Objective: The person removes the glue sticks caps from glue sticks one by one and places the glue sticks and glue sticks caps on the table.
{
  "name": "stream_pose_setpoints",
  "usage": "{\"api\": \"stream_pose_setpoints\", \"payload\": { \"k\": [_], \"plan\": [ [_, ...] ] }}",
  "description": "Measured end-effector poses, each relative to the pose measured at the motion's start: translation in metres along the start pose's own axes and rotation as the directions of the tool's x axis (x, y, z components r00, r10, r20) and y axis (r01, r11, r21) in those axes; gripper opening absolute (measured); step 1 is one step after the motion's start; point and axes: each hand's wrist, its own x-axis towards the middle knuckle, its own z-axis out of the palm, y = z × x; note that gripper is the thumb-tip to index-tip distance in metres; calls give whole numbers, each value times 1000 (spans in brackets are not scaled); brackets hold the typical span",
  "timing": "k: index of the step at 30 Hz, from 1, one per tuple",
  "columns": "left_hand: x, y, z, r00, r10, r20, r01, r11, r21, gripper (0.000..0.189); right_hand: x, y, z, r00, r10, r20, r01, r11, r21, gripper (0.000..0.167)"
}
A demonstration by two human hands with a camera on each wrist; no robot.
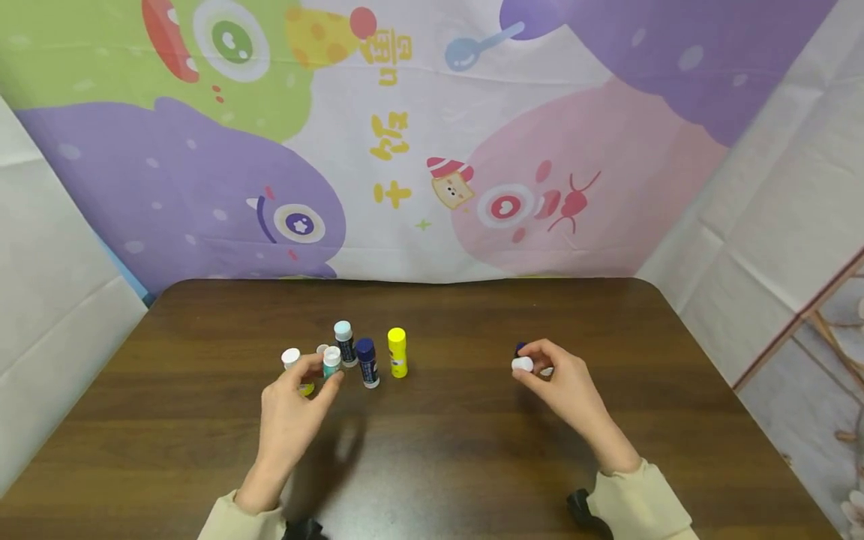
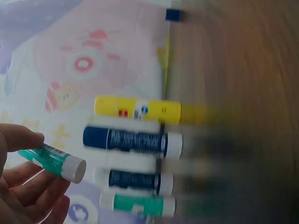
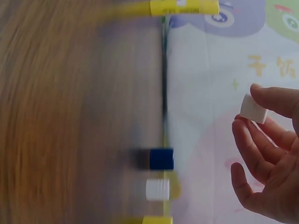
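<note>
My left hand [image 1: 290, 412] holds a green glue stick [image 2: 46, 161] with a white end between thumb and fingers, raised off the table. In the head view it overlaps the glue sticks standing behind it. At the right, my right hand [image 1: 563, 382] pinches a small white cap [image 3: 253, 109] between thumb and fingertips, above the table. Beyond that hand a dark blue cap [image 3: 161, 159] and another white cap [image 3: 157, 189] stand on the table, with a yellow piece [image 3: 157, 220] partly cut off at the frame edge.
Upright on the table [image 1: 459, 450] at the left stand a yellow glue stick [image 1: 398, 352], a dark blue one [image 1: 367, 364], one with a pale blue top [image 1: 344, 345], another green one [image 2: 138, 204], and a white-topped one [image 1: 291, 357]. A cartoon-printed cloth [image 1: 405, 247] hangs behind.
</note>
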Motion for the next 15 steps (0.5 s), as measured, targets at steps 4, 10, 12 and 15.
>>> {"api": "stream_pose_setpoints", "payload": {
  "k": [4, 10, 12, 15],
  "plan": [
    [7, -11, -15, 999, -15, -46, 16, 1000, 18, 21, -1, 11, -9, 1000, 24, -19, -25, 998, -54, 23],
    [15, -29, -32, 992, -83, -93, 87, 995, 42, 19, -4, 29, -27, 998, 58, -40, -62, 992, -106, 23],
    [16, -36, -35, 989, -122, -78, 126, 991, 50, 18, -6, 35, -34, 997, 61, -56, -68, 989, -132, 23],
    [18, -45, -36, 984, -175, -21, 176, 981, 86, 18, -8, 45, -42, 994, 62, -87, -76, 981, -177, 24]
  ]
}}
